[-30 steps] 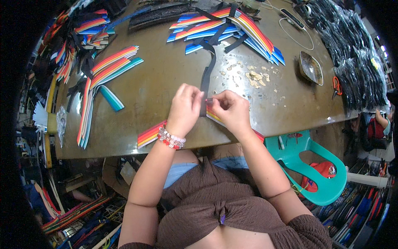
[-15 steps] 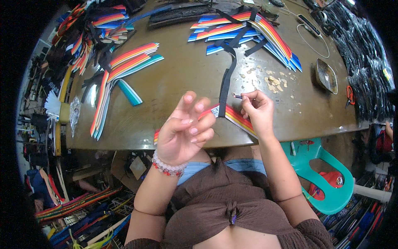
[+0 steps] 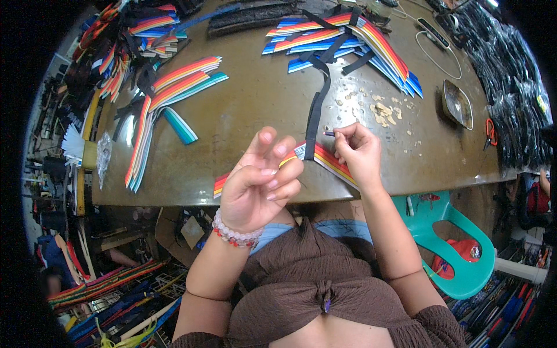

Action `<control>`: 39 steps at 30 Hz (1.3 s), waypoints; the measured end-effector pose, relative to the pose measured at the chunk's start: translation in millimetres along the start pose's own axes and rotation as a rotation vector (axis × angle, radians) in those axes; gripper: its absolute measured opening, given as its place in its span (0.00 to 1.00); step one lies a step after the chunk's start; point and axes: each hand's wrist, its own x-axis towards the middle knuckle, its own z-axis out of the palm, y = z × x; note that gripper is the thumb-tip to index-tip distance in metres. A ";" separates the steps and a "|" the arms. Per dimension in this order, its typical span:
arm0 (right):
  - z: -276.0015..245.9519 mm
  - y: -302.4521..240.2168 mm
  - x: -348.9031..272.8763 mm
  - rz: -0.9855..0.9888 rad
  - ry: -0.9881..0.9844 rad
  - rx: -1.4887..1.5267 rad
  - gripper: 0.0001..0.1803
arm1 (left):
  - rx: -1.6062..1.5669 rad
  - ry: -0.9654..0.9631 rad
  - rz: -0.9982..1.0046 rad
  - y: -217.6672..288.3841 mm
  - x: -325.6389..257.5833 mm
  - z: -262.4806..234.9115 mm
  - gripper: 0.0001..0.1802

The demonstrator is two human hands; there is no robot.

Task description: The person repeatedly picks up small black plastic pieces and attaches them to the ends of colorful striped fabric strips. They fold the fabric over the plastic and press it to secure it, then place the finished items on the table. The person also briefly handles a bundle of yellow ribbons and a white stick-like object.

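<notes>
My left hand (image 3: 255, 185) is raised over the table's near edge, palm up, with loosely curled, parted fingers and nothing in it. Between thumb and fingers, my right hand (image 3: 361, 152) pinches a short, thin dark stick-like piece (image 3: 329, 134); its kind is too small to tell. Below and between my hands lies a bent striped strap (image 3: 336, 168) in red, orange, yellow and white, partly hidden behind my left hand. A black webbing strip (image 3: 315, 119) lies over its bend and runs away from me toward a pile of striped straps (image 3: 325, 43).
More striped straps (image 3: 174, 87) lie at the left. Pale flakes (image 3: 383, 114) are scattered right of the webbing, near a shallow dish (image 3: 457, 104) and orange-handled scissors (image 3: 491, 132). A power strip (image 3: 433, 33) with a white cable sits far right. A green plastic stool (image 3: 452, 243) stands at my right.
The view has shifted very slightly. Both hands keep nearly the same pose, and the right still pinches the thin piece, its tip turned a little. The straps lie as before.
</notes>
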 end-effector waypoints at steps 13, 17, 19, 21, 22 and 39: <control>-0.1 -0.4 0.2 -0.004 -0.011 0.010 0.05 | 2.214 0.143 0.554 10.1 33.2 -41.8 0.16; 1.5 1.5 2.7 -0.040 -0.017 -0.085 0.05 | 2.384 0.210 0.281 8.8 46.1 -65.0 0.12; 2.1 1.9 3.4 -0.053 -0.008 -0.151 0.05 | 2.360 0.181 0.325 5.7 46.6 -73.8 0.08; 2.2 1.0 3.7 -0.037 -0.018 -0.125 0.05 | 2.372 0.150 0.348 2.8 46.1 -81.2 0.06; 1.9 0.3 3.6 -0.019 -0.016 -0.121 0.05 | 2.392 0.204 0.337 1.8 46.7 -84.7 0.05; -6.1 -16.3 1.1 0.058 -0.010 0.169 0.05 | 2.210 -0.135 0.316 -6.4 21.2 -59.9 0.07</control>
